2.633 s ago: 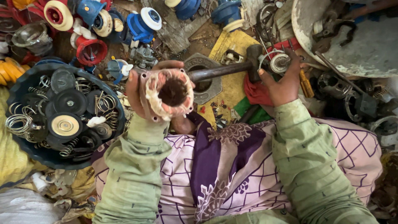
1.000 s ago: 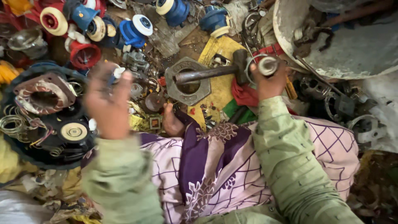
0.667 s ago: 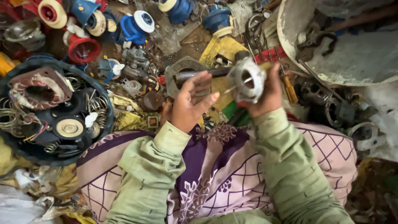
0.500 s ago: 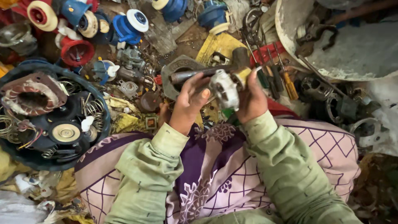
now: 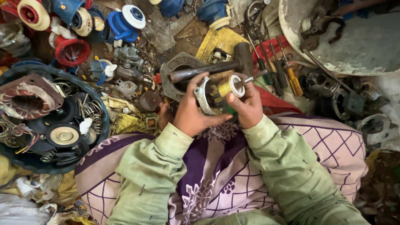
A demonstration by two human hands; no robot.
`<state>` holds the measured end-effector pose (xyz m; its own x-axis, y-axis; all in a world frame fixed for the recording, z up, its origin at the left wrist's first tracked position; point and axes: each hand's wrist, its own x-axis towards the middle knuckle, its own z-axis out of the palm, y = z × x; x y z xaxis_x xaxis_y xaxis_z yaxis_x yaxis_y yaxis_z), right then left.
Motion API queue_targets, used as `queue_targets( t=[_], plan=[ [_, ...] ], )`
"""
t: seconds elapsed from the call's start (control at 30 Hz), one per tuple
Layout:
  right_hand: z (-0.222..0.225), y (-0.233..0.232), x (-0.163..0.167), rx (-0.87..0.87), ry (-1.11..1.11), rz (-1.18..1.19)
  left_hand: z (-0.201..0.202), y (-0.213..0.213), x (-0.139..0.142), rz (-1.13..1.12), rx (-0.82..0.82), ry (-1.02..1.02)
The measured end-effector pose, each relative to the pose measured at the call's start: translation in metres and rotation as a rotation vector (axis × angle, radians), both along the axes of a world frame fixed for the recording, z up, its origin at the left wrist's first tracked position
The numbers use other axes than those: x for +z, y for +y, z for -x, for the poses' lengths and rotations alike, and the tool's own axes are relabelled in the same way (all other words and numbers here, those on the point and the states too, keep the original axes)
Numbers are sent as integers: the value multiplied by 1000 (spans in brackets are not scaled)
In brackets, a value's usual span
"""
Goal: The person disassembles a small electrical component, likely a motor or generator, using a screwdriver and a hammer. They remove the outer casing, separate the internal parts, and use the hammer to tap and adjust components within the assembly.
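1. The left hand [image 5: 192,112] covers much of a pale metal motor part [image 5: 203,98] — its lower side is hidden.
2. The grey basin [image 5: 358,46] is cut off at the top right edge.
3. Small clutter at top left is too blurred to identify.

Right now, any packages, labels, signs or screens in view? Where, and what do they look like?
Flattened yellow cardboard package: on the ground above the hands, under the hammer head; roughly rectangular, yellow, dark print on it.
Raised lettering on grey metal plate: left of the hammer head, under its handle; hexagonal, cast, worn.
No signs or screens show.
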<state>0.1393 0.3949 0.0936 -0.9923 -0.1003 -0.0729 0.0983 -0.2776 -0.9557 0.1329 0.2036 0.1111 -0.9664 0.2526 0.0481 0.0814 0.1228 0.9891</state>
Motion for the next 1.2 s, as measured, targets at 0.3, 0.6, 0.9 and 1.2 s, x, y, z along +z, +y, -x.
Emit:
queue_targets(
  t=[0.3, 0.6, 0.9, 1.2],
  plan=[
    [5, 9, 40, 163, 241, -345, 21, -31, 11, -203, -276, -272],
    [12, 14, 59, 116, 225, -517, 24, -24, 19, 14, -168, -47],
    [4, 13, 36, -8, 116, -30, 27, -21, -14, -285, -176, -174],
    [3, 5, 39, -34, 431, -402, 20, -29, -3, 115, 241, -303]
  ],
)
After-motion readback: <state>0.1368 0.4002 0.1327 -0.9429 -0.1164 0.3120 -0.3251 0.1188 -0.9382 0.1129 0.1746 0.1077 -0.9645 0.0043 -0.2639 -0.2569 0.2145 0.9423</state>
